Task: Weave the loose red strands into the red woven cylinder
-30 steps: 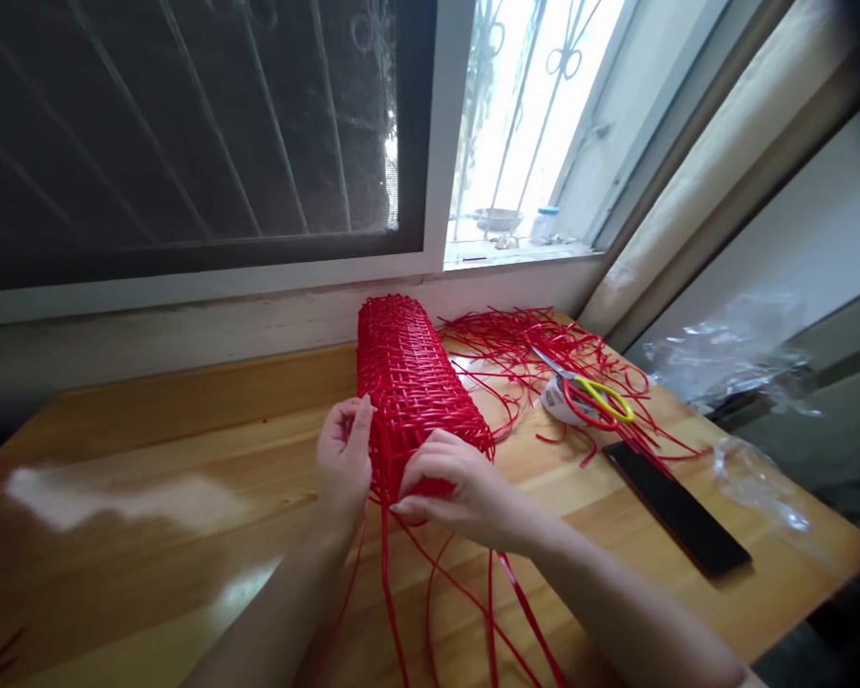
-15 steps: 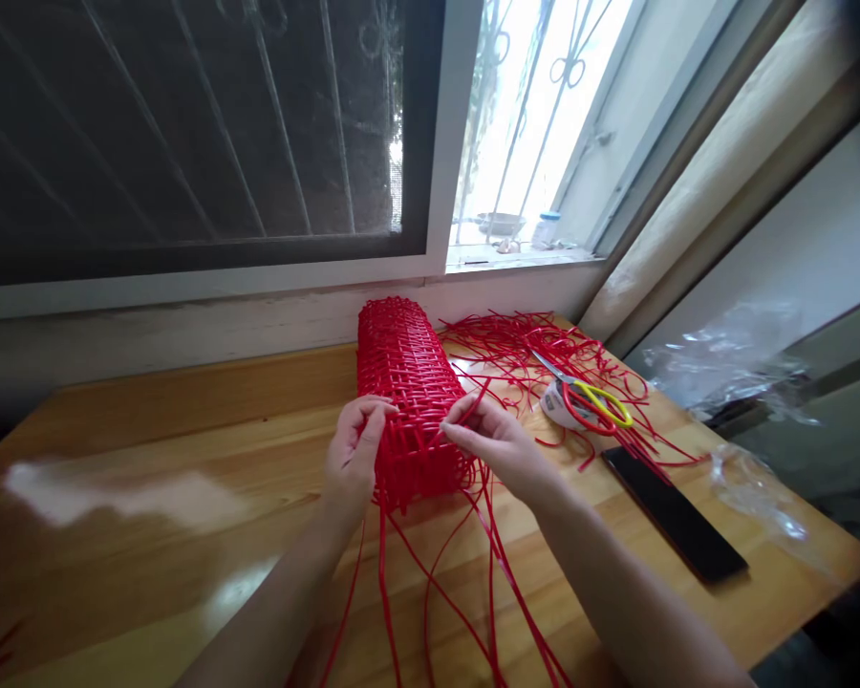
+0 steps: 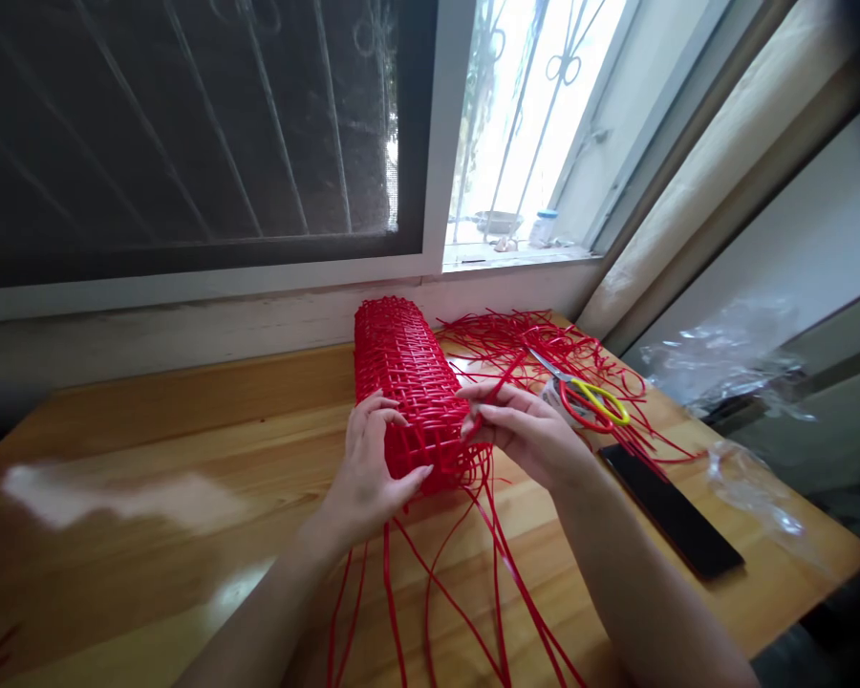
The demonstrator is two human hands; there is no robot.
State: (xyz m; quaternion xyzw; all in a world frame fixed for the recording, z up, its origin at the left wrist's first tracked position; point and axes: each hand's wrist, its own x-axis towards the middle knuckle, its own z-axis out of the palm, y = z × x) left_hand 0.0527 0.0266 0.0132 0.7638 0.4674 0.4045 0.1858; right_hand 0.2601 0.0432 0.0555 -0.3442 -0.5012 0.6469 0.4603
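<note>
A long red woven tube [image 3: 408,358], made of glossy plastic-looking strands, lies on the wooden table with its far end near the wall. Loose red strands [image 3: 502,545] trail from its near end toward me. My left hand [image 3: 376,468] is at the tube's near left side, thumb and fingers spread, fingertips against the weave. At the near right side, my right hand [image 3: 512,420] pinches a red strand [image 3: 505,377] whose end sticks up past the fingers. Where that strand enters the weave is hidden behind the fingers.
Right of the tube lie a heap of cut red strands [image 3: 545,334] and scissors [image 3: 594,401] with red and yellow handles, resting on a white roll [image 3: 560,399]. A black phone [image 3: 670,511] and clear plastic wrap [image 3: 752,492] are near the table's right edge. A window stands behind.
My left hand has gone from a pinch to spread fingers and shifted slightly right and down. The right hand has moved a little right, still pinching the strand.
</note>
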